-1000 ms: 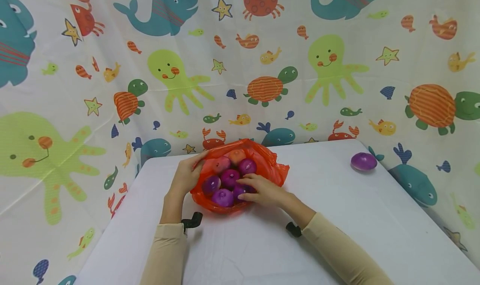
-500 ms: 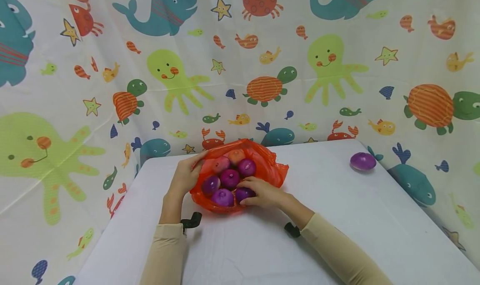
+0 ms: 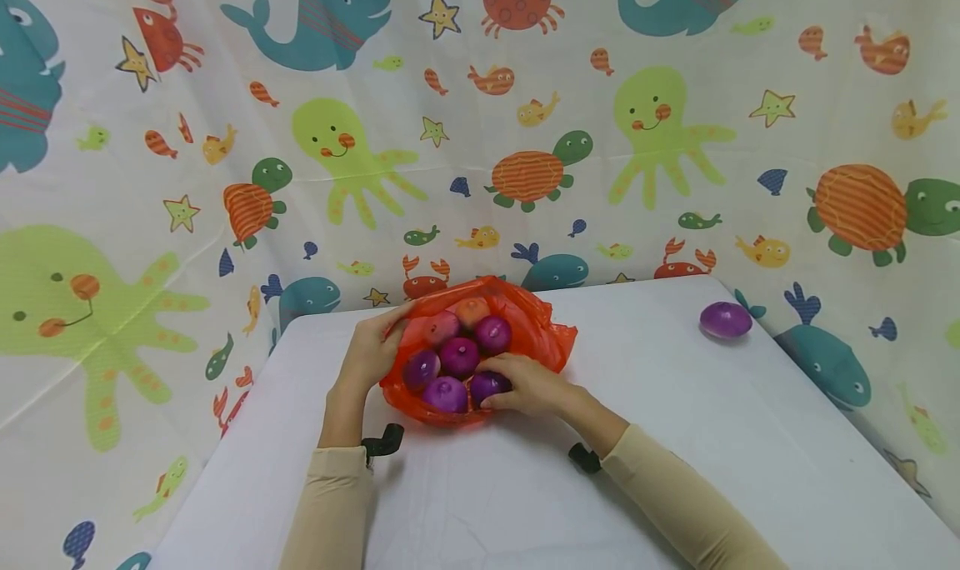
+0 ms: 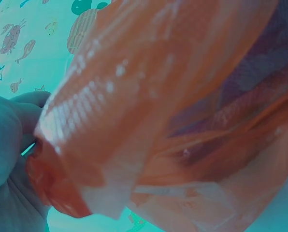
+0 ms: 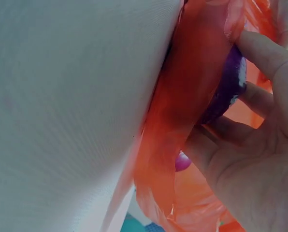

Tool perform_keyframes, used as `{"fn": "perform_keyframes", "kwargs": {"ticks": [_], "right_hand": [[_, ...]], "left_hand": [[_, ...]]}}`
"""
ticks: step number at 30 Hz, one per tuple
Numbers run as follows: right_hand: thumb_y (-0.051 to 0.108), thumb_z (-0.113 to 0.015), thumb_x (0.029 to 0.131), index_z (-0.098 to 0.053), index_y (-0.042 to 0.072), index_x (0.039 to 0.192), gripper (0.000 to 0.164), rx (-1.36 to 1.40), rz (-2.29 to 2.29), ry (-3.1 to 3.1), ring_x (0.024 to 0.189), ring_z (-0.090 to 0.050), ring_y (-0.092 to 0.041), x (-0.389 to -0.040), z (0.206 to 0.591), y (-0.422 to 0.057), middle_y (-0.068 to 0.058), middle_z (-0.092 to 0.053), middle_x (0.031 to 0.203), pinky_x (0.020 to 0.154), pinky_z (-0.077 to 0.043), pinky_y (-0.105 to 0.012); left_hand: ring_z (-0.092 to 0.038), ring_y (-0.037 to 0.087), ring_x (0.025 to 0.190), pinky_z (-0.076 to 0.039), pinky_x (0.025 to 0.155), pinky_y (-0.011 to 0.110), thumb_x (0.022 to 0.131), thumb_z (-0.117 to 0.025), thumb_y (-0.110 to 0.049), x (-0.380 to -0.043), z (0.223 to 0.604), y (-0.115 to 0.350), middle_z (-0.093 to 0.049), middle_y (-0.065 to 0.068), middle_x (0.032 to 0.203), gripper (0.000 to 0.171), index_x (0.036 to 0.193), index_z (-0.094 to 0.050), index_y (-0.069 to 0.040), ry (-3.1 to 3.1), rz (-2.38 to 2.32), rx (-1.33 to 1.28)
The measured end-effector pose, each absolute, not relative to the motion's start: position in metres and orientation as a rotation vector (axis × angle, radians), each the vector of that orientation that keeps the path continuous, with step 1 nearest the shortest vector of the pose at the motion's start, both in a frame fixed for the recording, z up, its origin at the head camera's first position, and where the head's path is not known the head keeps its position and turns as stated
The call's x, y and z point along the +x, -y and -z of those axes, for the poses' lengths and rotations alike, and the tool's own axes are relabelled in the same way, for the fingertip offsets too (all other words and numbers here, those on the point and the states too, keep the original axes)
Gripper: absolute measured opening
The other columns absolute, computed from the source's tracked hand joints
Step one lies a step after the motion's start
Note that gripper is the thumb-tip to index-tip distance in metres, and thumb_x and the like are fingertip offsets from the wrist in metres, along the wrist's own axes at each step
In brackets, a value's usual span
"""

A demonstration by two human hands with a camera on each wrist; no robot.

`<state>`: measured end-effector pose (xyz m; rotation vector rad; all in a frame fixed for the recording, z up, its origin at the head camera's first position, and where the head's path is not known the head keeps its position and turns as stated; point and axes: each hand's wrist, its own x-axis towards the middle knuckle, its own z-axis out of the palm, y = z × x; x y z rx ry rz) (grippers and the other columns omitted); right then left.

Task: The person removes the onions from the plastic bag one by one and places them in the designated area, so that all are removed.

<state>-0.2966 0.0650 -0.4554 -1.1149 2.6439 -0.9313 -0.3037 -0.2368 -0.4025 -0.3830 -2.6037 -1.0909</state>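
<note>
A red plastic bag [image 3: 536, 324] lies open on the table, holding several round purple onions [image 3: 459, 357] and two pinkish-orange round fruits [image 3: 473, 312] at its back. My left hand [image 3: 372, 345] grips the bag's left rim; in the left wrist view, the bunched plastic [image 4: 57, 188] sits against that hand [image 4: 11, 150]. My right hand [image 3: 528, 382] reaches in over the front right rim, thumb and fingers curled round a dark purple onion [image 3: 489, 388]. In the right wrist view, the bag's edge partly covers this onion [image 5: 228, 87], between the thumb and fingers.
A single glossy purple onion [image 3: 725, 321] lies near the back right edge of the white-covered table [image 3: 645, 370]. Behind the table hangs a curtain [image 3: 450, 95] printed with sea animals. A small black wrist camera [image 3: 384, 441] sticks out beside the left sleeve.
My right hand has shifted slightly right and its fingers, spread over the dark purple onion a second ago, have drawn in round it. The left hand keeps its place on the bag.
</note>
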Motion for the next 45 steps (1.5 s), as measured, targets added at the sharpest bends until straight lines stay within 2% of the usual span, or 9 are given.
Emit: {"fn": "perform_keyframes", "kwargs": {"ticks": [12,21,30,45], "right_hand": [[0.046,-0.073,0.095,-0.054,0.022,0.151,0.063,-1.055,1.095,-2.759,0.143,-0.050,-0.026,-0.297,0.439,-0.075,-0.002,-0.056,0.152,0.109,-0.054,-0.051],[0.041,-0.074,0.096,-0.055,0.022,0.150,0.061,-1.109,1.201,-2.902,0.137,-0.056,-0.029,-0.295,0.420,-0.091,-0.003,-0.055,0.152,0.100,-0.060,-0.048],[0.034,-0.079,0.093,-0.054,0.019,0.151,0.066,-1.079,1.321,-3.043,0.144,-0.050,-0.037,-0.297,0.402,-0.110,-0.014,-0.051,0.158,0.105,-0.055,-0.053],[0.031,-0.078,0.094,-0.056,0.016,0.149,0.061,-0.927,1.458,-3.106,0.144,-0.050,-0.040,-0.311,0.396,-0.142,-0.017,-0.049,0.159,0.105,-0.054,-0.055]], "left_hand": [[-0.068,0.036,0.122,-0.062,0.094,0.050,0.107,-0.058,-0.013,-0.305,0.405,0.237,-0.066,0.013,0.142,0.045,0.150,-0.058,-0.026,2.602,1.104,-0.372],[-0.067,0.037,0.124,-0.060,0.096,0.050,0.107,-0.058,-0.013,-0.303,0.403,0.237,-0.066,0.013,0.143,0.045,0.150,-0.058,-0.027,2.599,1.102,-0.369],[-0.066,0.037,0.125,-0.060,0.097,0.050,0.107,-0.058,-0.013,-0.305,0.404,0.238,-0.066,0.013,0.142,0.046,0.150,-0.058,-0.027,2.605,1.114,-0.364],[-0.067,0.037,0.124,-0.060,0.097,0.051,0.107,-0.058,-0.014,-0.303,0.402,0.239,-0.066,0.014,0.142,0.046,0.151,-0.057,-0.026,2.610,1.097,-0.361]]}}
